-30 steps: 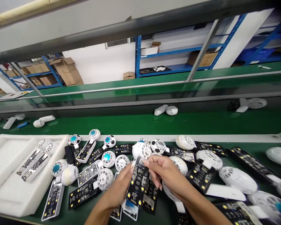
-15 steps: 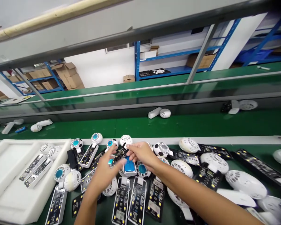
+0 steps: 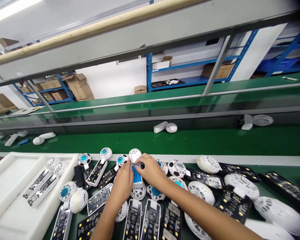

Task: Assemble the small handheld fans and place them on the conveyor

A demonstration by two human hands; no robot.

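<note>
A white device with a round vented head (image 3: 134,154) and a blue battery (image 3: 137,176) in its open handle lies at the centre of the bench. My left hand (image 3: 124,178) is at the left side of the joint below the head, fingers pressed together. From the right, my right hand (image 3: 150,170) pinches at the same joint, above the blue battery. The fingertips nearly meet, and whatever small part lies between them is hidden. Just left is a football-patterned head with a blue centre (image 3: 121,160). Nearer me lie handles with black circuit boards (image 3: 133,218).
A white foam tray (image 3: 8,186) holding two devices sits at the left. More heads and boards (image 3: 205,176) crowd the right. Behind the white bench edge (image 3: 185,158) runs a green conveyor (image 3: 115,141) with scattered white devices (image 3: 171,127). A metal beam crosses above.
Both hands have come together at the device's joint. The black circuit board that was raised at my right fingers no longer shows there. The camera view has tilted up slightly.
</note>
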